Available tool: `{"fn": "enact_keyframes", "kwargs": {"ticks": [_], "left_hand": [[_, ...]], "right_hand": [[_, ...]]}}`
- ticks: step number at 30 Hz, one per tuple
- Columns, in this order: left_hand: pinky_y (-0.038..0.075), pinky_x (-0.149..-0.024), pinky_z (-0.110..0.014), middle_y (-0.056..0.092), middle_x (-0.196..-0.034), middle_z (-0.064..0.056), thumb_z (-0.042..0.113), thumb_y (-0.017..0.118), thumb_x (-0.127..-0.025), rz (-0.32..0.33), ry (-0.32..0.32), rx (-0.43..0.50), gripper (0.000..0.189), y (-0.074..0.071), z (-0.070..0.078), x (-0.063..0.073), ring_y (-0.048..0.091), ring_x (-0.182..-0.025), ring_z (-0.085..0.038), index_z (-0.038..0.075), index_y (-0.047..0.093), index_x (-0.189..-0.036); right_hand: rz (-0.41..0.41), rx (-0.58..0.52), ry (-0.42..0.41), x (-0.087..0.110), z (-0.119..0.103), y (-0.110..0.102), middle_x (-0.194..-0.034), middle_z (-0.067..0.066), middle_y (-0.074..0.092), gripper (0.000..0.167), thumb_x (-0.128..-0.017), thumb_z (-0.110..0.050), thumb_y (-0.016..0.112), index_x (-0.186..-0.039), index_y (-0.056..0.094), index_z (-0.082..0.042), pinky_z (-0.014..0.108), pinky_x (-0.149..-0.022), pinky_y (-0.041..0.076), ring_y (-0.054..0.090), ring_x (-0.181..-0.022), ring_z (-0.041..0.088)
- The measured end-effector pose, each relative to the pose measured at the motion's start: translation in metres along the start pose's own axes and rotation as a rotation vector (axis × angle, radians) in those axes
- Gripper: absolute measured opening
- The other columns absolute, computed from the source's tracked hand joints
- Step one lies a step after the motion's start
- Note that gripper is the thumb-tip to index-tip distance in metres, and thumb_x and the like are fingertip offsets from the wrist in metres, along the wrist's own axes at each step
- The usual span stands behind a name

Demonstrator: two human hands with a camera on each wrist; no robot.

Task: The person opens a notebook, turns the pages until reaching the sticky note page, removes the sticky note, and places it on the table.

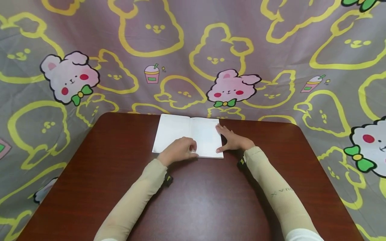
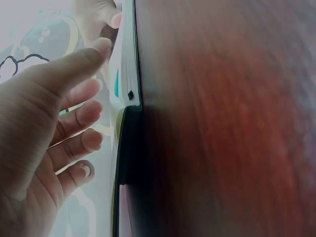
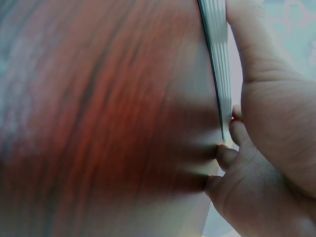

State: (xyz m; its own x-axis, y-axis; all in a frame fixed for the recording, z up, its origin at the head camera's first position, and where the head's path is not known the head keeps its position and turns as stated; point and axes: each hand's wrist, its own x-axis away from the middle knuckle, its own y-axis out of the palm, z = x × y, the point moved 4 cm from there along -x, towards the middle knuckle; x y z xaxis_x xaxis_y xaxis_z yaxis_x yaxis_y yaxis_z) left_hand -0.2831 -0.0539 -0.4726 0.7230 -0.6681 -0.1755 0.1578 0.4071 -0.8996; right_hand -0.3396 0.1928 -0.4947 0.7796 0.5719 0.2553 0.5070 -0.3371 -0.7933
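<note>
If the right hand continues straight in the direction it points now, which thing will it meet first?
Most likely the open book: the fingers of the right hand are already at its right edge, though exact contact is hard to judge.

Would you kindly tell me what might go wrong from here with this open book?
The book lies close to the far edge of the table, so a push away might send it over. The right hand is at the book's right side, so a careless sweep inward might crease the pages.
</note>
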Motion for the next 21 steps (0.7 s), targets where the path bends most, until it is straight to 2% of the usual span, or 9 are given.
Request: {"fn": "enact_keyframes", "kwargs": {"ticks": [3,6,18,21], "left_hand": [[0.048,-0.067,-0.029,0.061,-0.075,0.004,0.033,0.087,-0.081,-0.004,0.009,-0.013,0.027,0.0021,0.0025,-0.0008,0.054,-0.07,-0.01,0.015,0.067,-0.08],[0.047,-0.065,-0.028,0.059,-0.072,0.005,0.031,0.088,-0.08,-0.01,0.002,-0.021,0.028,0.0038,0.0025,-0.0021,0.052,-0.068,-0.009,0.016,0.065,-0.077],[0.047,-0.066,-0.028,0.059,-0.072,0.007,0.029,0.082,-0.087,-0.036,-0.023,-0.01,0.023,0.0028,0.0037,-0.0018,0.053,-0.069,-0.009,0.016,0.066,-0.078],[0.046,-0.064,-0.027,0.056,-0.071,0.008,0.027,0.079,-0.09,-0.055,-0.022,-0.035,0.02,0.0051,0.0038,-0.0015,0.052,-0.068,-0.008,0.017,0.067,-0.078]], "right_hand": [[-0.002,0.004,-0.004,0.0001,-0.0007,-0.0008,-0.171,0.018,-0.004,0.124,-0.081,-0.042,0.085,-0.163,0.001,-0.002,0.068,-0.121,-0.001,-0.009,-0.155,0.044],[-0.006,0.005,-0.004,0.0007,-0.0015,-0.0016,-0.171,0.019,-0.004,0.124,-0.081,-0.042,0.085,-0.163,0.001,-0.001,0.068,-0.121,0.0,-0.009,-0.155,0.044],[-0.003,-0.021,-0.015,0.0024,-0.0007,-0.0025,-0.171,0.018,-0.003,0.124,-0.081,-0.043,0.085,-0.163,0.002,-0.002,0.065,-0.122,-0.001,-0.009,-0.156,0.042],[0.0,-0.02,-0.021,0.0013,0.0011,-0.0011,-0.171,0.017,-0.003,0.125,-0.08,-0.045,0.086,-0.163,0.003,-0.003,0.064,-0.123,0.0,-0.008,-0.156,0.041]]}}
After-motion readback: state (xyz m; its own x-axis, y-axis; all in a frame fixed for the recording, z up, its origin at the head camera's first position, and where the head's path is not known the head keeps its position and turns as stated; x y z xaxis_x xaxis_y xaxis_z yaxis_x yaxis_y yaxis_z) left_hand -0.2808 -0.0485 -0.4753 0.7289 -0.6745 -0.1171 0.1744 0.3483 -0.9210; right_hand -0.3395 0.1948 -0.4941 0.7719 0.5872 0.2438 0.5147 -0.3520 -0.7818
